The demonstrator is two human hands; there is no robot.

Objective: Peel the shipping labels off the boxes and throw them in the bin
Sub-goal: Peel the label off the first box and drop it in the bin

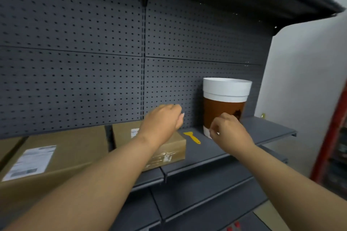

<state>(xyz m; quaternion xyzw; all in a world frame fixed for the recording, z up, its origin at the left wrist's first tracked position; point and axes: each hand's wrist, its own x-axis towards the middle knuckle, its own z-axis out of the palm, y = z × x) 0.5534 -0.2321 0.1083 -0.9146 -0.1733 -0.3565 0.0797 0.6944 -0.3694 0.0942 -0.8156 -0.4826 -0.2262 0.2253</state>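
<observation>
**Both hands raised over the small box, near the bin**

The small box [150,144] sits at the shelf [234,148] front, its torn label [134,133] partly hidden by the left hand [161,118], which hovers above loosely curled and empty. Right of the box lies a yellow scraper [191,137] on bare shelf, then the bin [224,105] against the pegboard [75,62]. The right hand [229,129] pinches a white scrap before the bin. Left of the box, a larger box [62,154] bears a full label [30,162].
</observation>
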